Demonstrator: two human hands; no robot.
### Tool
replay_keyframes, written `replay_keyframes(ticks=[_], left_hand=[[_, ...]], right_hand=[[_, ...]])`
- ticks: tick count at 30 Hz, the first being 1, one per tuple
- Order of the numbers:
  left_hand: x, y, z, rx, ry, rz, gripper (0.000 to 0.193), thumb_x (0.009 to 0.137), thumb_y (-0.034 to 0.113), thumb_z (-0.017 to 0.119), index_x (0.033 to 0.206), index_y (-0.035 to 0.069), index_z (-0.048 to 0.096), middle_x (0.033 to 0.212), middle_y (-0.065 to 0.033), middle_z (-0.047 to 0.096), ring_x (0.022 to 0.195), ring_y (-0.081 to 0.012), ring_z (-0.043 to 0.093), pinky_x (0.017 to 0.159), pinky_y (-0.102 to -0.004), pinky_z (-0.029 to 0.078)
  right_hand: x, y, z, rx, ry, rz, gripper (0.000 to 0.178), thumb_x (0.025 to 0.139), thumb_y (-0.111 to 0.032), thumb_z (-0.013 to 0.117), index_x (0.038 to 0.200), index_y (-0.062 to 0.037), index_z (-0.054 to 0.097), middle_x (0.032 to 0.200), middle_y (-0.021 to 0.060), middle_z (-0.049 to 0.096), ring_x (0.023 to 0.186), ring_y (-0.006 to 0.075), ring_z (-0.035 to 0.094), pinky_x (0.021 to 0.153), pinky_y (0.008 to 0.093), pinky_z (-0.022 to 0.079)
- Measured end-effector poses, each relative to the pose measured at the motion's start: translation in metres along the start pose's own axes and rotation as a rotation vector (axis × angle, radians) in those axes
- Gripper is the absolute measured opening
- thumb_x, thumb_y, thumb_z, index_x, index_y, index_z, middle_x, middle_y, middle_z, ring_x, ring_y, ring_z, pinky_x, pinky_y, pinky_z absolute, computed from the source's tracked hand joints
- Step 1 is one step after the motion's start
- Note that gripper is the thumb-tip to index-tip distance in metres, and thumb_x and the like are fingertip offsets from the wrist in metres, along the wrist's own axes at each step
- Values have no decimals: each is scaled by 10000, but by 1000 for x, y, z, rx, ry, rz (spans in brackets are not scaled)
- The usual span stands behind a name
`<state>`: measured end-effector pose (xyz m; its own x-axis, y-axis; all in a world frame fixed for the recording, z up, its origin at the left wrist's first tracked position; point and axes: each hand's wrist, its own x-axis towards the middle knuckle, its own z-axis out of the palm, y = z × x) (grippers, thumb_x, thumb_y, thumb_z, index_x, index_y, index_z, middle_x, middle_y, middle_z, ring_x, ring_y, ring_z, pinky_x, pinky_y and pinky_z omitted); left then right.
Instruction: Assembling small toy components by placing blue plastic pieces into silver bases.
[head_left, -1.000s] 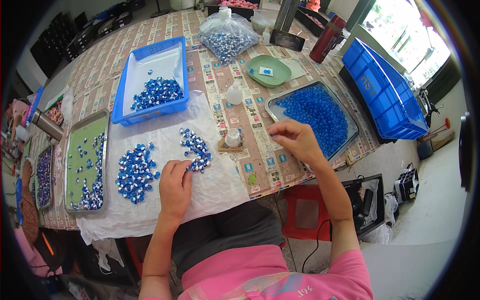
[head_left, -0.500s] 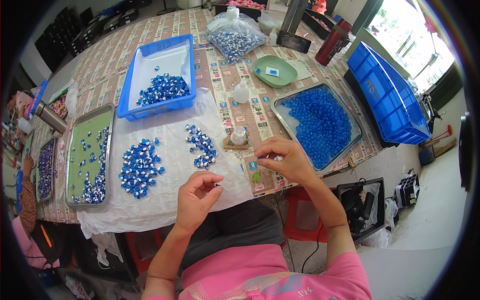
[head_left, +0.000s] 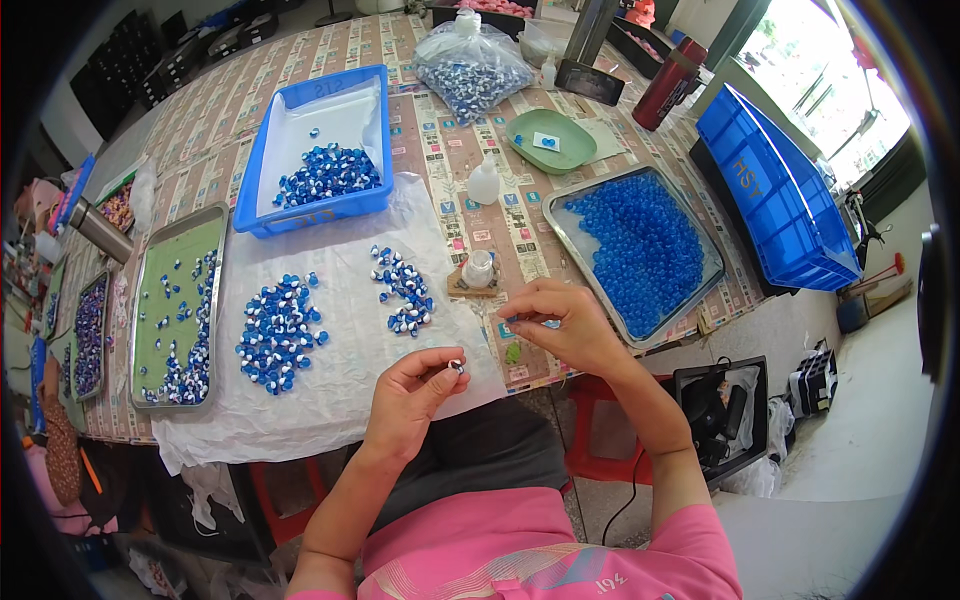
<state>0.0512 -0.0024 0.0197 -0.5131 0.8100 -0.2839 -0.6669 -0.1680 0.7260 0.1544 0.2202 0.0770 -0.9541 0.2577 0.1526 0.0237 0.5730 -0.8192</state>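
My left hand point(head_left: 408, 402) is just past the table's near edge. Between its thumb and forefinger it pinches a small white-and-blue bead point(head_left: 457, 367). To its right, my right hand point(head_left: 572, 326) is closed in a pinch over the table, with a small blue bead point(head_left: 512, 319) at its fingertips, partly hidden. A loose pile of blue-and-white beads point(head_left: 405, 290) lies on the white sheet point(head_left: 350, 370) beyond my left hand. A larger pile of such beads point(head_left: 280, 335) spreads farther left. A small glass jar point(head_left: 478, 268) stands on a little block beyond my hands.
At right lies a metal tray point(head_left: 553, 212) of clear blue beads, near a blue crate point(head_left: 775, 190). A blue bin point(head_left: 375, 110) of beads stands at the back. A white squeeze bottle point(head_left: 484, 183) and green dish point(head_left: 570, 160) sit mid-table. Another person's arm point(head_left: 60, 440) shows at far left.
My left hand has moved right and turned, bringing its bead into plain view. My right hand has shifted slightly left, so the two hands are closer together.
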Motion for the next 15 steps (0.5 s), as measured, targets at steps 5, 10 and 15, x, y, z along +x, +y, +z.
replay_keyframes(ticks=[5, 10, 15], left_hand=[[3, -3, -3, -35, -10, -36, 251, 939, 2, 619, 1190, -1, 626, 1071, -78, 669, 937, -162, 666, 881, -305, 556], [5, -6, -5, -47, -15, -45, 248, 941, 3, 617, 1188, -1, 625, 1051, -72, 668, 929, -162, 667, 874, -302, 556], [7, -6, -5, -61, -7, -62, 244, 943, 7, 617, 1186, 0, 626, 1036, -66, 670, 921, -159, 668, 866, -294, 557]], right_hand=[[-1, 3, 1, 92, -11, 75, 198, 797, 3, 748, 991, -36, 732, 947, 58, 657, 854, 142, 637, 728, 263, 499], [-3, 7, 4, 138, -15, 57, 203, 800, 4, 753, 999, -31, 729, 980, 44, 641, 856, 108, 626, 729, 230, 501], [-4, 4, 6, 253, -8, 182, 208, 802, 6, 756, 1007, -16, 726, 984, 38, 637, 864, 89, 618, 732, 211, 502]])
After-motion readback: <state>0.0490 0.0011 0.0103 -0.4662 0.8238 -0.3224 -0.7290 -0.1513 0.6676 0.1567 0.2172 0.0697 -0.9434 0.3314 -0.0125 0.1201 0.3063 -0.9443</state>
